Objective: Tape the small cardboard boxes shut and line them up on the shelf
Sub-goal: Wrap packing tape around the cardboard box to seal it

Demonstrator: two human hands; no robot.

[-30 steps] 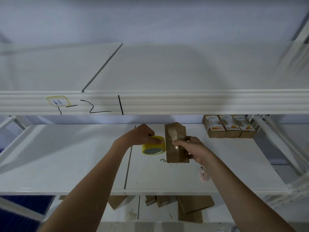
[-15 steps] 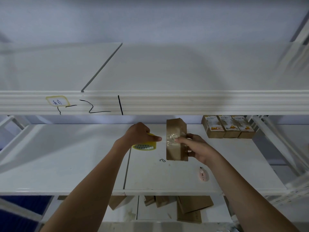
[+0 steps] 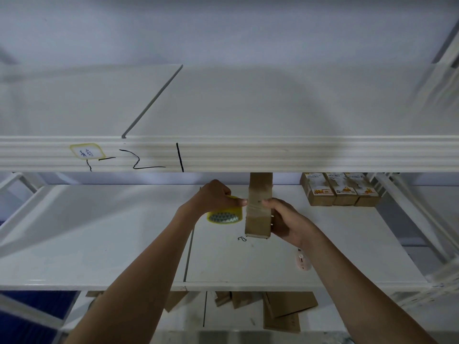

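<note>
A small brown cardboard box [image 3: 258, 219] stands on end above the middle shelf [image 3: 99, 239], its top hidden behind the upper shelf's front rail. My right hand [image 3: 285, 220] grips it from the right, thumb across its front. My left hand [image 3: 216, 197] holds a yellow roll of clear tape [image 3: 224, 216] just left of the box, thumb tip touching the box's left edge. A clear band of tape crosses the box's front. Three labelled boxes [image 3: 339, 188] stand in a row at the back right of the same shelf.
A pink box cutter [image 3: 303, 261] lies on the shelf below my right wrist. A small dark squiggle [image 3: 242, 239] lies under the box. Flat cardboard pieces [image 3: 283, 309] lie on the lower shelf. The upper shelf's rail [image 3: 273, 153] bears a label and black marks.
Both hands have risen with the box and the tape roll; the box's top now passes behind the upper rail. My left thumb has come up against the box's left edge.
</note>
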